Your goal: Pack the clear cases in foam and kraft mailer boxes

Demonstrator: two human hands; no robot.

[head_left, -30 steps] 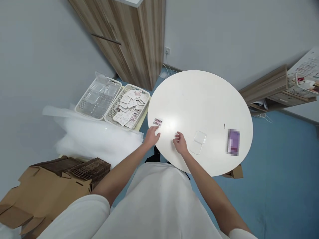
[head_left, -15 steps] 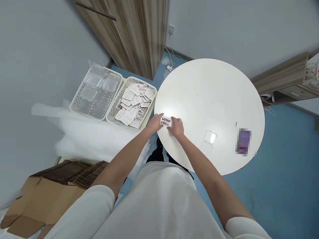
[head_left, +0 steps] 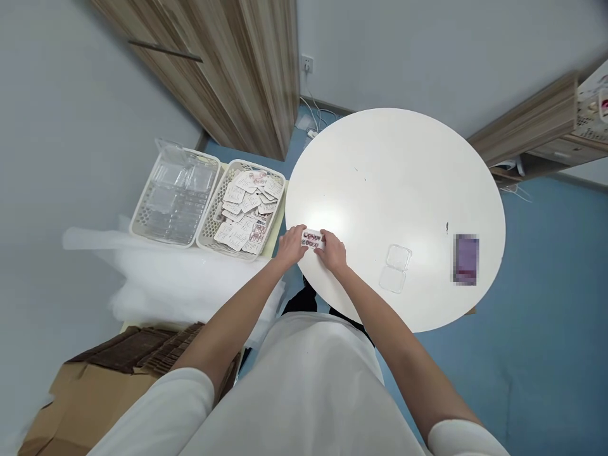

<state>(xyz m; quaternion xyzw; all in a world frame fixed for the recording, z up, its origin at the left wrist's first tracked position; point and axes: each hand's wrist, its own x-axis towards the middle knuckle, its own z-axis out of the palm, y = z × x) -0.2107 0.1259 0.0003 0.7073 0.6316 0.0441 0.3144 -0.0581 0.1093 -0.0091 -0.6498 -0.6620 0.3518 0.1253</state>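
Note:
A small white card with two rows of dark red and pink pieces (head_left: pixel 312 239) is held level over the near left edge of the round white table (head_left: pixel 399 171). My left hand (head_left: pixel 291 245) grips its left end, and my right hand (head_left: pixel 332 251) grips its right end, fingers closed on it. To the right of my right hand, an open clear plastic case (head_left: pixel 396 268) lies on the table with nothing visible in it. Farther right lies a purple item (head_left: pixel 466 259), blurred by large pixels.
Left of the table stand a basket of similar cards (head_left: pixel 202 237) and a basket of clear plastic cases (head_left: pixel 136 218). White foam wrap (head_left: pixel 156 275) and brown cardboard (head_left: pixel 95 399) lie nearer. A wooden cabinet (head_left: pixel 247 76) stands behind.
The camera view has shifted and turned slightly. Both hands still hold the card by its ends, and the other objects keep their places on the table.

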